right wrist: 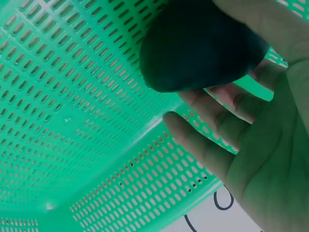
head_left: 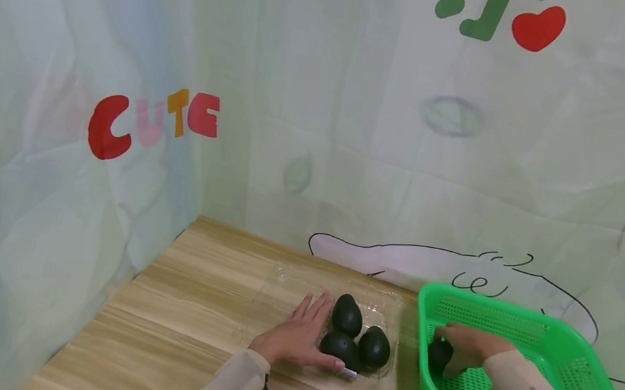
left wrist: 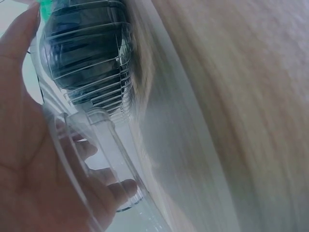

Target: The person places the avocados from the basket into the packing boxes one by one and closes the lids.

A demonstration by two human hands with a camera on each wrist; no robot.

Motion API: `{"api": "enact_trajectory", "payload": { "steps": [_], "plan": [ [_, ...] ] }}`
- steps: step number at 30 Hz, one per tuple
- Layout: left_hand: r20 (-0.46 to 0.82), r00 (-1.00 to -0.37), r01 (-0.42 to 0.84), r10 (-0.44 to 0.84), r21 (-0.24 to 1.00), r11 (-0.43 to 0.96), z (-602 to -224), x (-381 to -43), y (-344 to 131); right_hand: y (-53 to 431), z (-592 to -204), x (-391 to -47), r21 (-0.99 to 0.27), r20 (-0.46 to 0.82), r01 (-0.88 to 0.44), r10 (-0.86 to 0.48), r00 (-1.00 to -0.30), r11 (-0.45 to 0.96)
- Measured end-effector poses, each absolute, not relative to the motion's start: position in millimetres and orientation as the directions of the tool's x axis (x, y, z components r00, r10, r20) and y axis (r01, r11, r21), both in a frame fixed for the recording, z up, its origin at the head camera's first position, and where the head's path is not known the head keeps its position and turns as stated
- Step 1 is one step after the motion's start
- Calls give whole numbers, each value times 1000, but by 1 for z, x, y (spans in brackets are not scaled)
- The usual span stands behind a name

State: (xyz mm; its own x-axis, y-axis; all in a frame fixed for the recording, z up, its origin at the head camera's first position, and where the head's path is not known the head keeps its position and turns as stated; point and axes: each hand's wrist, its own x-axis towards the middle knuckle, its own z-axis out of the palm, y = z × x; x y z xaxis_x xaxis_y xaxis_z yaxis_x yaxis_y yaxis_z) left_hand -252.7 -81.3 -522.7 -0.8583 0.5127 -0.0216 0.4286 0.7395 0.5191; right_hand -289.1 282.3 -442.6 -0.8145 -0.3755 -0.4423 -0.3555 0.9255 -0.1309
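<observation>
Three dark avocados sit together in a clear plastic clamshell box, its lid folded out to the left. My left hand rests along the box's left side, fingers extended and thumb across the near edge. In the left wrist view the palm is against the clear plastic, with a dark avocado showing through the ribbed wall. Inside the green basket, at its left end, my right hand grips another avocado between thumb and fingers.
The perforated basket stands right of the box on a wood-grain table. A printed cloth backdrop rises behind the table and along its left side. A small white label shows at the box's near edge.
</observation>
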Motion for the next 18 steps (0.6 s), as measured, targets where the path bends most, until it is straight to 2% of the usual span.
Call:
{"api": "enact_trajectory", "payload": {
  "steps": [18],
  "plan": [
    [-39,-855,439,516,474,763,-518,-254,-81,281,-441,-293,-128,-478,-311,-334,-812,942]
  ]
}}
